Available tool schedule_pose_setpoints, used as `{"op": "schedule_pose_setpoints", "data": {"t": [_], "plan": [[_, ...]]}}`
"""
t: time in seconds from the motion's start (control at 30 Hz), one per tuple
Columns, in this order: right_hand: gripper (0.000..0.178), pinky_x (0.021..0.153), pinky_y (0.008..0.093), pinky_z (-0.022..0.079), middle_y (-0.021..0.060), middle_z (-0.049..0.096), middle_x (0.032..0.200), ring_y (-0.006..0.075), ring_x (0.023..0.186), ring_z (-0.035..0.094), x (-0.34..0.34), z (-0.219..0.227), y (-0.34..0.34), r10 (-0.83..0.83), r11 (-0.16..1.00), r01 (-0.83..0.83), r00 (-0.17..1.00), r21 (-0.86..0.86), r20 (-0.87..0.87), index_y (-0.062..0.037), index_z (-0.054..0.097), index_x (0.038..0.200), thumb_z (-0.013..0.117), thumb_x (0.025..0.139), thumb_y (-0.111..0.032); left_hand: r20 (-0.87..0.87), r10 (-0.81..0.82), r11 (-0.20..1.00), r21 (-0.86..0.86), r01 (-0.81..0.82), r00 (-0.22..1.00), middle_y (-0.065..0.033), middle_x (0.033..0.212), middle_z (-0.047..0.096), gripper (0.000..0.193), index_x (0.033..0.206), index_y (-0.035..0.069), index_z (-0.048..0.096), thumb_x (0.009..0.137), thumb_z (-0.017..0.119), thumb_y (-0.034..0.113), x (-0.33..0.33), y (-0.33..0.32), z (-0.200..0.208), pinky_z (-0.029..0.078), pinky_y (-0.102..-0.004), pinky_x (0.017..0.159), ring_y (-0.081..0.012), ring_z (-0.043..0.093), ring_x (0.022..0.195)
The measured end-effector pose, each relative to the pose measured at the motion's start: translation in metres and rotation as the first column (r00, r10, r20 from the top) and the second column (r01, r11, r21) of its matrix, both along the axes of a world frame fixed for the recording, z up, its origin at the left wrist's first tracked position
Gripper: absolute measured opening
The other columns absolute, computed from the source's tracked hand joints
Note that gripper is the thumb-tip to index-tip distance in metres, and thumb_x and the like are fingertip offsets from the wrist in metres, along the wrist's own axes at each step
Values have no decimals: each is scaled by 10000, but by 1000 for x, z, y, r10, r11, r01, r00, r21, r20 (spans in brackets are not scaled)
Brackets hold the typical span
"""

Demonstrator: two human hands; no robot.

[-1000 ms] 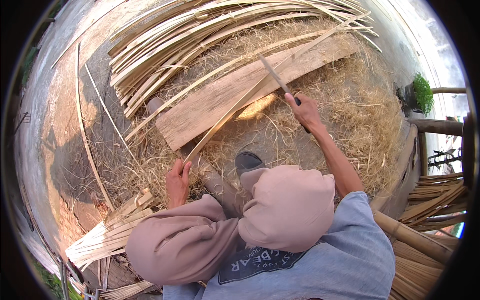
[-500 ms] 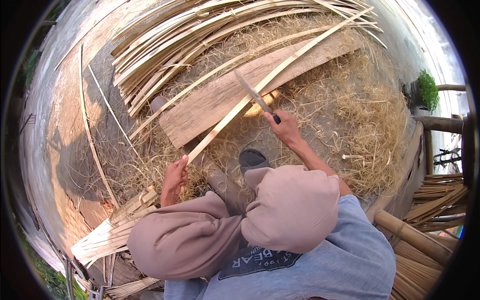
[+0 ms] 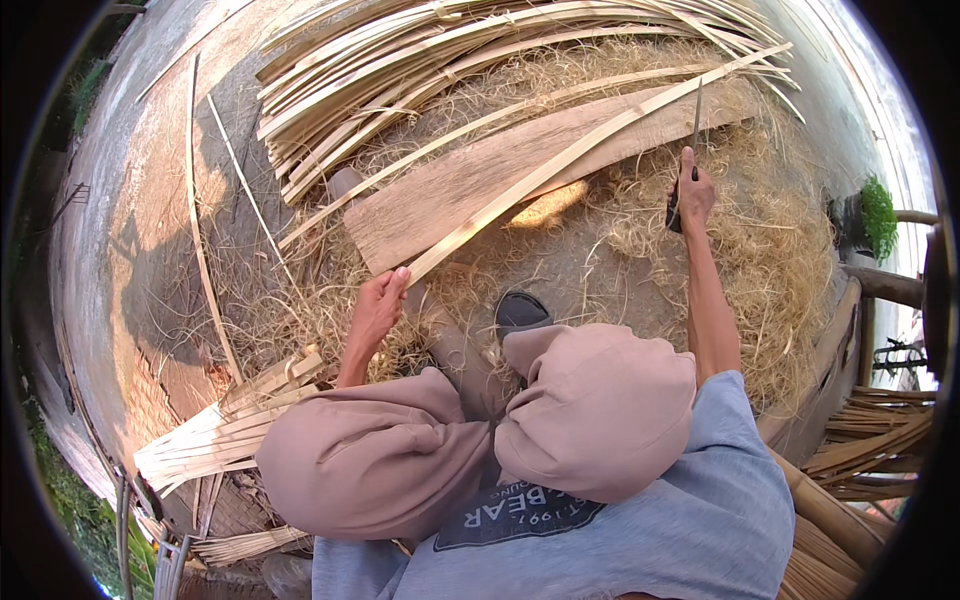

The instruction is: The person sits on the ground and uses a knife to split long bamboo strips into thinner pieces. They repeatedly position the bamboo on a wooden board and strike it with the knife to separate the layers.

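A long pale strip of split bamboo (image 3: 500, 206) slants over a wide wooden board (image 3: 420, 212), its far end reaching the upper right. My left hand (image 3: 374, 314) is closed round the near end of that strip. In my right hand (image 3: 694, 200) I grip the black handle of a knife (image 3: 698, 118), out to the right of the board. The narrow blade points away from me, and its tip is close to the far part of the strip; whether they touch I cannot tell.
Many split strips (image 3: 400, 75) lie piled beyond the board. Curly shavings (image 3: 740, 255) cover the ground around it. More strips form a bundle (image 3: 215, 440) at my left knee. My shoe (image 3: 521, 312) is below the board. A potted plant (image 3: 878, 218) stands far right.
My right hand has swung right and away from me with the knife, off the middle of the strip. My left hand keeps the near end. The whole view has shifted slightly.
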State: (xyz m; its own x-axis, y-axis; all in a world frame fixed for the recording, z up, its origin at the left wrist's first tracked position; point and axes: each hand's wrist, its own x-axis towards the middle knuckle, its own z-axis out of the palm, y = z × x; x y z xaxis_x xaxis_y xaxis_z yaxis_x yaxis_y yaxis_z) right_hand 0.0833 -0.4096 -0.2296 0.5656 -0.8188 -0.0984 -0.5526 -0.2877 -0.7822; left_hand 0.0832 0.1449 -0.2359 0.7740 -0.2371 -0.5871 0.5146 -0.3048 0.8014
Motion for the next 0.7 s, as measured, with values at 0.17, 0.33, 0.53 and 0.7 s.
{"op": "schedule_pose_setpoints", "data": {"t": [0.17, 0.33, 0.53, 0.7], "plan": [[523, 499, 345, 475, 35, 566, 596, 140, 545, 610, -59, -3, 106, 436, 899, -434, 899, 56, -31, -26, 618, 742, 765, 918, -496, 371, -581, 717, 654, 241, 724, -97, 680, 668, 374, 955, 28, 699, 1053, 616, 379, 50, -9, 61, 492, -391, 618, -168, 577, 585], [359, 658, 437, 507, 186, 641, 725, 353, 688, 646, -118, -7, 201, 905, 419, -902, 425, 102, 37, 19, 683, 872, 781, 850, -326, 254, -788, 513, 774, 371, 561, -95, 656, 653, 399, 996, 26, 749, 1063, 588, 384, 145, -74, 168, 502, -396, 627, -180, 572, 581], [347, 735, 460, 520, 230, 693, 830, 399, 764, 670, -105, 51, 264, 950, 208, -936, 263, 284, 171, 16, 697, 992, 643, 946, -324, 269, -881, 439, 770, 462, 390, -165, 838, 701, 456, 855, -5, 683, 1019, 646, 419, 151, -255, 53, 571, -461, 706, -351, 704, 740], [344, 701, 407, 541, 135, 714, 801, 212, 725, 692, -109, 1, 251, 831, 189, -840, 413, 508, 373, 61, 673, 1021, 525, 1042, -249, 636, -551, 733, 678, -50, 541, -160, 1135, 606, 392, 1227, 19, 587, 949, 686, 276, 96, -351, -46, 462, -566, 923, -334, 680, 948]]}}
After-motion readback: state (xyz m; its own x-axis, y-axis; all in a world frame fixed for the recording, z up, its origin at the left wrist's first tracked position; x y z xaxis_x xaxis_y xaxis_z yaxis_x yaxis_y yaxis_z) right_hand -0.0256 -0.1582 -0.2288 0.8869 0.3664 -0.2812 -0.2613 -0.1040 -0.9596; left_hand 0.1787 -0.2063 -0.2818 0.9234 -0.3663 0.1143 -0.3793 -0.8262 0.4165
